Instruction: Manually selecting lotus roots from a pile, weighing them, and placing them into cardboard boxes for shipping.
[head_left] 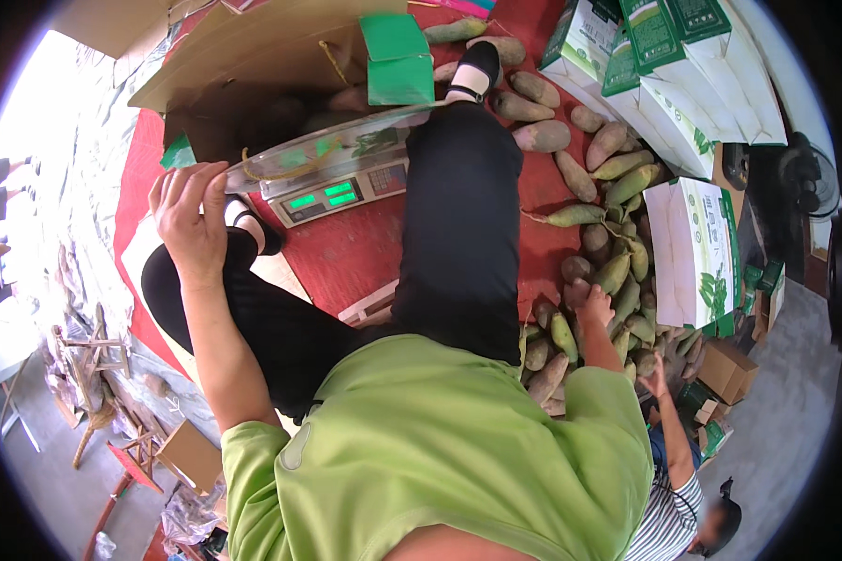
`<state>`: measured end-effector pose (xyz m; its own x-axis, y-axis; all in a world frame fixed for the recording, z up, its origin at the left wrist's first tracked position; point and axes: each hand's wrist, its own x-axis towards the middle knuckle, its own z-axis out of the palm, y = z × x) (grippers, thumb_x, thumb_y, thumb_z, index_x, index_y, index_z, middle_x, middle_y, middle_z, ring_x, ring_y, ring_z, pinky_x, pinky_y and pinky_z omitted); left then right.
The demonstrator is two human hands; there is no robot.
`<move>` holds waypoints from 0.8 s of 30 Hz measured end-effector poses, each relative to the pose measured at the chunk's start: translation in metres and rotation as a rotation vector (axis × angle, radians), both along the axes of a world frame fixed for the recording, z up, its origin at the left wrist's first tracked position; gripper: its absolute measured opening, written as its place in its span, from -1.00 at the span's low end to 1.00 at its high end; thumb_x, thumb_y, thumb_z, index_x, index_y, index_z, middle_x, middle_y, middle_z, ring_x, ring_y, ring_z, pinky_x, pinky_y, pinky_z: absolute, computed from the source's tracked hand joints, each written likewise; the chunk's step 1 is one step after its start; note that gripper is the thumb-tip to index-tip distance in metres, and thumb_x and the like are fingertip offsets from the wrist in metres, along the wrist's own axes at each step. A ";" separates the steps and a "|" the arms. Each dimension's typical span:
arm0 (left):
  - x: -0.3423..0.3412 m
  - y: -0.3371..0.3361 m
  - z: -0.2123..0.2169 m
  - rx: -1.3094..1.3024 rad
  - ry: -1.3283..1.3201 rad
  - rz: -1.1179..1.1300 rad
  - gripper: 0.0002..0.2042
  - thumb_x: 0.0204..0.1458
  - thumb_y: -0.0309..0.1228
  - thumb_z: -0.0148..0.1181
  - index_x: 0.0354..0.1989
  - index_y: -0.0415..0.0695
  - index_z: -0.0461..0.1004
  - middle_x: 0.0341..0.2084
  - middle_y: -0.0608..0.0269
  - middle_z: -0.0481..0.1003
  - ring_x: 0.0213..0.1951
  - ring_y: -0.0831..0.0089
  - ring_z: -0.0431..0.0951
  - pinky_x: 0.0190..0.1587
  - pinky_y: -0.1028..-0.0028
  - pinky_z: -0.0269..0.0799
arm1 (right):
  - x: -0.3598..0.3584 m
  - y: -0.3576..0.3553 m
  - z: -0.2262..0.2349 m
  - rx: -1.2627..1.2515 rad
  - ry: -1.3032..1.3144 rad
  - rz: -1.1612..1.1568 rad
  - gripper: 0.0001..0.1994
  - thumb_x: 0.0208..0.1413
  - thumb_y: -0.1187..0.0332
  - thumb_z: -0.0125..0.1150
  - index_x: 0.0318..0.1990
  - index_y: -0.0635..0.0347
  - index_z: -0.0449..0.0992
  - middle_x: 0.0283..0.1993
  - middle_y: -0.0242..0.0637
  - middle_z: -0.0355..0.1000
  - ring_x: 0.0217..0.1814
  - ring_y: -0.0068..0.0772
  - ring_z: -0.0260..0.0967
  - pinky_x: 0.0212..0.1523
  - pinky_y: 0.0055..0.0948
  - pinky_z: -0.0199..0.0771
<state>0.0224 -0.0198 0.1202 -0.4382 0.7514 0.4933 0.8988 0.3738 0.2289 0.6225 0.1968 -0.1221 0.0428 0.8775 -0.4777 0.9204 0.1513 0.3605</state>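
My left hand [193,217] is at the left corner of an open carton [262,58], its bent fingers closed at the end of the near wall. The carton has a brown inside, a green flap [399,58] and yellow rope handles. It rests on a digital scale [332,198] with lit green displays, between my legs. Inside the carton it is dark, with a few radish-like shapes. My right hand [593,307] reaches into a pile of green and purplish-brown radishes [612,275] at my right. Its fingers are closed round a radish [574,292], largely hidden by the hand.
Loose radishes [536,89] lie on the red mat [346,265] beyond my right foot. White-and-green cartons [697,245] stand along the right. A co-worker's hand [658,376] reaches to the pile from lower right. A fan [807,176] is far right; stools [133,463] stand lower left.
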 end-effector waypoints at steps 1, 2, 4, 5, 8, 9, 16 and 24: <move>0.000 0.000 0.001 -0.002 -0.001 0.001 -0.86 0.05 -0.36 0.18 -0.39 -0.16 0.57 -0.42 0.23 0.53 -0.26 0.30 0.50 0.04 0.31 0.24 | -0.001 0.003 0.002 0.010 0.007 0.007 -0.54 -0.12 0.34 0.34 -0.03 0.01 0.31 0.06 -0.34 0.36 0.22 -0.23 0.22 0.05 0.06 0.29; 0.002 0.002 0.002 0.002 -0.016 -0.002 -0.86 0.04 -0.36 0.19 -0.41 -0.17 0.57 -0.43 0.23 0.53 -0.27 0.29 0.51 0.04 0.29 0.25 | 0.001 0.005 0.003 0.050 0.156 -0.098 -0.50 -0.20 0.34 0.40 -0.05 0.05 0.32 0.03 -0.27 0.39 0.16 -0.12 0.27 0.03 0.02 0.32; 0.002 0.003 0.003 0.009 -0.050 -0.030 -0.86 0.02 -0.36 0.20 -0.41 -0.17 0.57 -0.45 0.23 0.53 -0.29 0.27 0.51 0.04 0.28 0.26 | 0.011 0.010 0.000 0.127 0.458 -0.306 -0.41 -0.36 0.33 0.52 -0.08 0.11 0.35 -0.05 -0.14 0.44 0.03 0.09 0.35 0.00 -0.05 0.37; 0.002 0.002 0.004 0.019 -0.045 -0.022 -0.86 0.02 -0.36 0.20 -0.41 -0.17 0.57 -0.45 0.23 0.53 -0.29 0.27 0.51 0.04 0.28 0.26 | 0.010 0.015 -0.003 0.196 0.593 -0.267 -0.40 -0.37 0.32 0.52 -0.08 0.17 0.36 -0.13 -0.11 0.47 -0.08 0.05 0.41 -0.03 -0.19 0.41; 0.003 -0.001 0.007 0.024 -0.061 -0.033 -0.86 -0.01 -0.36 0.22 -0.42 -0.18 0.57 -0.46 0.22 0.52 -0.32 0.26 0.51 0.01 0.28 0.28 | -0.023 0.026 0.011 0.234 0.975 -0.243 -0.42 -0.28 0.38 0.47 -0.03 0.23 0.35 -0.13 -0.20 0.44 -0.07 -0.20 0.39 -0.03 -0.29 0.38; 0.004 -0.001 0.007 0.027 -0.079 -0.039 -0.86 -0.03 -0.37 0.23 -0.42 -0.18 0.57 -0.47 0.22 0.52 -0.32 0.27 0.51 -0.01 0.28 0.29 | -0.044 0.031 0.027 0.237 0.980 -0.239 -0.42 -0.28 0.38 0.47 -0.03 0.23 0.35 -0.13 -0.20 0.44 -0.07 -0.20 0.39 -0.03 -0.29 0.38; 0.004 -0.003 0.011 0.041 -0.104 -0.042 -0.87 -0.05 -0.37 0.24 -0.43 -0.18 0.57 -0.50 0.23 0.50 -0.36 0.25 0.50 -0.07 0.29 0.31 | -0.239 0.085 0.208 0.085 1.665 0.000 -0.38 -0.08 0.48 0.34 0.17 0.30 0.22 0.08 -0.22 0.34 0.17 -0.34 0.26 0.19 -0.35 0.24; 0.003 -0.004 0.010 0.057 -0.120 -0.049 -0.88 -0.02 -0.38 0.23 -0.43 -0.18 0.56 -0.49 0.24 0.51 -0.36 0.26 0.49 -0.09 0.30 0.32 | -0.424 0.072 0.318 -0.392 1.959 0.463 -0.49 -0.06 0.55 0.32 0.11 0.23 0.33 0.04 -0.26 0.41 0.11 -0.36 0.34 0.15 -0.34 0.30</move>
